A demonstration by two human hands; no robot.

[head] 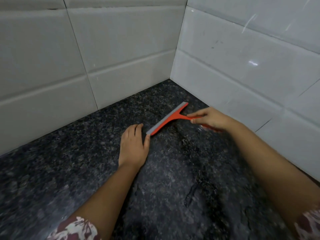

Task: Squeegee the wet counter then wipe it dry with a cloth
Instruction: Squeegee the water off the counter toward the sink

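Dim, soft focus; glare on right tiles (252,63); edges bowed.

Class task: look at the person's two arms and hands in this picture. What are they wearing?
Both hands, the left hand and the right hand, are bare: no gloves, and no rings or watch can be seen. The forearms are uncovered. Short sleeves show at the bottom corners, the left sleeve and the right sleeve, dark red with a white floral print.

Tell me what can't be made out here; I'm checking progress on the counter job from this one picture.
- Squeegee handle, head view: its middle is hidden by the right hand gripping it.
- Cloth: none in view; it may lie beyond the frame edges.
- Counter front edge: cut off by the bottom of the frame.
- Wetness under the left hand: covered by the flat palm.
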